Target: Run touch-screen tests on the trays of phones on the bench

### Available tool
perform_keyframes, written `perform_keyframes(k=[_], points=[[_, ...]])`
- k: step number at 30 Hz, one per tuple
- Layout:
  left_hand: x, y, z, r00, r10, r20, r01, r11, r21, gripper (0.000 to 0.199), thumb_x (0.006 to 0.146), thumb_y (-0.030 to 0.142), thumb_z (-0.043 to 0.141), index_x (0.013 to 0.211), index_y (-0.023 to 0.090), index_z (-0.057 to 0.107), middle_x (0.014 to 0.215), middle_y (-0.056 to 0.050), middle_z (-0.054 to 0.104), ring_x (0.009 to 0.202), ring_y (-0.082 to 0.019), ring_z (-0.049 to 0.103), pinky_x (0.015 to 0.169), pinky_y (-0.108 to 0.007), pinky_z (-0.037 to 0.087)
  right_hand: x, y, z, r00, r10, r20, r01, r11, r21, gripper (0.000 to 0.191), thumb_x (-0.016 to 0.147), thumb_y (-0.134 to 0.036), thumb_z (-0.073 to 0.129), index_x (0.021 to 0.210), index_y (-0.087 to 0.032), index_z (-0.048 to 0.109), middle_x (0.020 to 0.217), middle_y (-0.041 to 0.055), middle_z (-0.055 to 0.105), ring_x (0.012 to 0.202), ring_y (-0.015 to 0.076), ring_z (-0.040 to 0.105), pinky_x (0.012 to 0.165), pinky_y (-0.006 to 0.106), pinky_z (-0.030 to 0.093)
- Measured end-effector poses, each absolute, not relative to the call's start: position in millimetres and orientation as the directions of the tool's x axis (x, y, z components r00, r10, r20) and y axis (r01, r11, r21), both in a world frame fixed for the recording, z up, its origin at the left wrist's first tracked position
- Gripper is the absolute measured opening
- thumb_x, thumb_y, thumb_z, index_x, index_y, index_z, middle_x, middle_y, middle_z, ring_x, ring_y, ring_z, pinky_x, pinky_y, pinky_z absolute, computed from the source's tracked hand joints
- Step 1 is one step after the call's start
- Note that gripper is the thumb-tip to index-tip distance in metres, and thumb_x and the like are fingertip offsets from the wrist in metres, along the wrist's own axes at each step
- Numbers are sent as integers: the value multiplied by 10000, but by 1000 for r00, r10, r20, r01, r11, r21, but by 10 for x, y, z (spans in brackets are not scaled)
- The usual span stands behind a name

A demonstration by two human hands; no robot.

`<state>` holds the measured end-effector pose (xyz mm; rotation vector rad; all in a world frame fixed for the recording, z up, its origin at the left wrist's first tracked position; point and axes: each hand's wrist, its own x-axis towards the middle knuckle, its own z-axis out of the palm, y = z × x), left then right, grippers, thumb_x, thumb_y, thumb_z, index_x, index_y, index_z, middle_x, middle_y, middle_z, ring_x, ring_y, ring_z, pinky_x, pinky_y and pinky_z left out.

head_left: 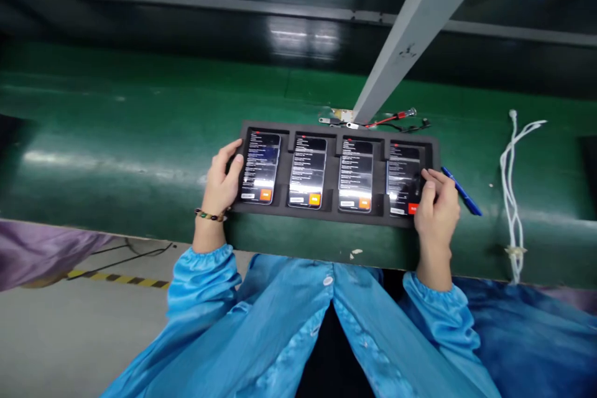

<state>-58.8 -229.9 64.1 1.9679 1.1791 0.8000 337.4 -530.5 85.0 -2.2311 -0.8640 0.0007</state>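
Note:
A dark grey foam tray (331, 200) lies on the green bench in front of me. Several smartphones sit face up in its compartments, their lit screens showing rows of text with an orange or red button at the lower right. My left hand (221, 179) grips the tray's left end, beside the leftmost smartphone (259, 168). At the opposite end my right hand (437, 202) is closed on the tray's edge, its fingertips close to the rightmost smartphone (403, 177). Between them are a second smartphone (307, 171) and a third smartphone (356, 174).
A blue pen (461, 191) lies right of the tray. Behind it are a red-and-black cable (389, 119) and a slanting grey post (410, 43). A bundled white cable (509, 186) lies farther right on the green bench (116, 155). Another person's purple sleeve (41, 252) shows at the left.

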Motion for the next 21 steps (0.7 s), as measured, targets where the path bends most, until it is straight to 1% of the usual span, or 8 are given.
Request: perform_keyframes(k=[4, 9, 15, 21], points=[[-585, -2295, 652, 388, 909, 154, 477, -341, 810, 564, 1095, 592, 585, 1561, 279, 632, 1549, -105, 677, 1476, -281, 605, 1310, -494, 436, 3383, -5319, 827, 761, 587, 278, 601, -475, -643, 404, 1142, -424, 449, 1394, -209, 680, 1404, 124, 764, 1380, 282, 675, 1225, 543, 495], [-568, -2305, 690, 383, 911, 153, 517, -349, 782, 563, 1095, 573, 574, 1555, 256, 641, 1547, -98, 684, 1466, -277, 614, 1298, -467, 457, 3372, -5322, 842, 769, 583, 263, 588, -483, -648, 391, 1147, -430, 446, 1403, -242, 674, 1417, 103, 762, 1372, 272, 684, 1223, 536, 502], [-564, -2307, 690, 381, 911, 159, 509, -351, 786, 553, 1085, 567, 581, 1550, 273, 639, 1543, -81, 687, 1472, -288, 610, 1305, -488, 461, 3360, -5307, 864, 770, 575, 276, 595, -490, -638, 426, 1138, -476, 443, 1375, -231, 698, 1385, 101, 776, 1368, 299, 688, 1195, 532, 510], [-562, -2301, 676, 379, 913, 148, 515, -342, 786, 568, 1082, 594, 582, 1554, 282, 628, 1539, -84, 685, 1469, -296, 613, 1311, -507, 459, 3362, -5309, 861, 774, 571, 272, 589, -494, -640, 405, 1136, -454, 450, 1367, -232, 698, 1390, 105, 774, 1339, 286, 695, 1183, 528, 514]])
